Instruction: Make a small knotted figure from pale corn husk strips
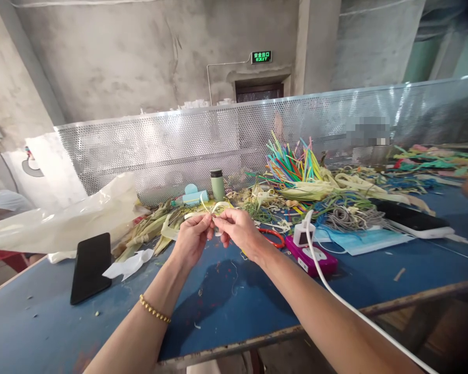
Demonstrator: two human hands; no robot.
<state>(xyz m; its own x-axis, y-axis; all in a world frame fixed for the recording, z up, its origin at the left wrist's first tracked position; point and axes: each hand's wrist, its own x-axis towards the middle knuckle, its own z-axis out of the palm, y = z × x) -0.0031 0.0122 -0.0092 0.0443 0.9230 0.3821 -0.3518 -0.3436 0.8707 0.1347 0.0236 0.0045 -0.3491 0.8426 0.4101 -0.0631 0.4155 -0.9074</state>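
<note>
Above the blue table [214, 311], my left hand [192, 238] and my right hand [238, 232] meet at their fingertips. Both are closed in a pinch on a thin pale husk strip [203, 202], whose ends stick up and curl over the fingers. The exact spot where the fingers grip is partly hidden. Just beyond them lies a heap of dry corn husks [150, 228] with loose pale strips. A red ring-shaped cord [272, 237] rests behind my right wrist.
A black phone [91, 267] and a white paper scrap [128, 263] lie left. Right are a purple box [314, 258], a white charger with cable [304, 235], cord bundles [349, 217] and another phone [413, 217]. Behind stand a green bottle [217, 186], colourful sticks [292, 161] and a perforated metal screen [159, 150].
</note>
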